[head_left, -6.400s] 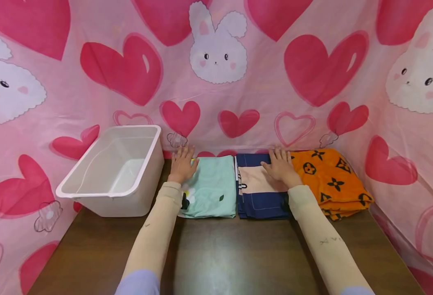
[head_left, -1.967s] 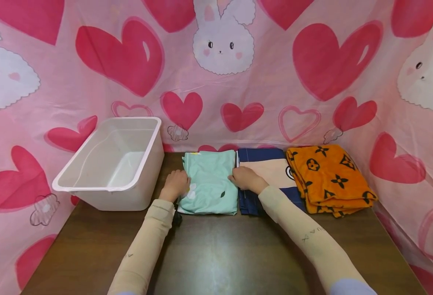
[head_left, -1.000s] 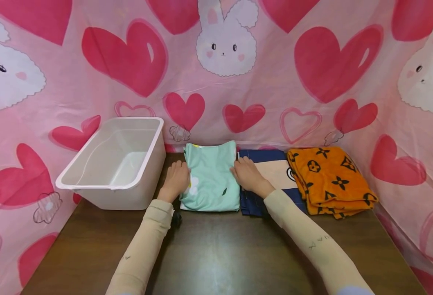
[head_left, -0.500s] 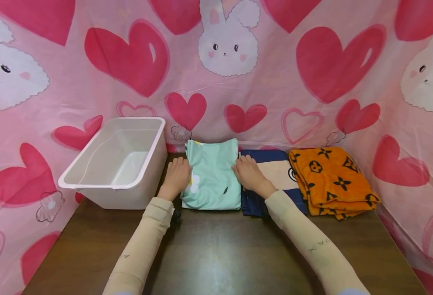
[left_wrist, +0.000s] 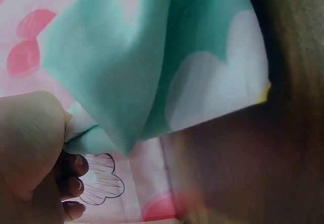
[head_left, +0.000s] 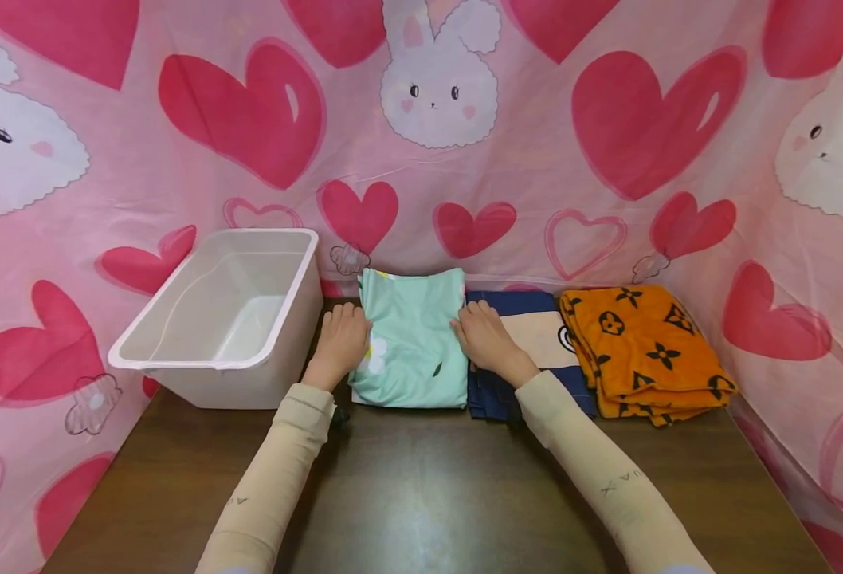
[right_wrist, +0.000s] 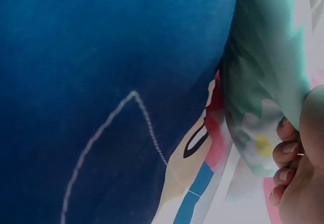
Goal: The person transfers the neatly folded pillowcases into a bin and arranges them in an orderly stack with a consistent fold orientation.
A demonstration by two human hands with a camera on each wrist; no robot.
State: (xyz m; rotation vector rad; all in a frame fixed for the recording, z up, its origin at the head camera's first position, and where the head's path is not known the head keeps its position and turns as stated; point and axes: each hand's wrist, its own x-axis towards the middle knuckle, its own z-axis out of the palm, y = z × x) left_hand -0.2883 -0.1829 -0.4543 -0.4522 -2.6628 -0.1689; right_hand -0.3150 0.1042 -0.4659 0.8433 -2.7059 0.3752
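Both hands hold a folded mint-green cloth point(head_left: 414, 343) with a flower print, one at each side. My left hand point(head_left: 341, 343) grips its left edge; in the left wrist view the cloth point(left_wrist: 106, 57) bunches at the thumb and the fingers curl under. At the opposite edge, my right hand point(head_left: 489, 339) pinches the fabric. The right wrist view shows that hand point(right_wrist: 304, 183) with curled fingertips against the hanging cloth point(right_wrist: 268, 57). A folded navy and beige cloth point(head_left: 536, 331) lies under the right hand and wrist.
A white plastic tub point(head_left: 288, 351) stands at the back left, close to the left hand. Far right is a folded orange cloth point(head_left: 644, 343) with black motifs, overlapping the navy one. A pink curtain point(head_left: 429, 175) with hearts and rabbits encloses the brown table point(head_left: 414, 486).
The hands, earlier flat on the mint and navy cloths, have moved to the mint cloth's two sides and gripped it. Its far edge now sits higher in the head view.
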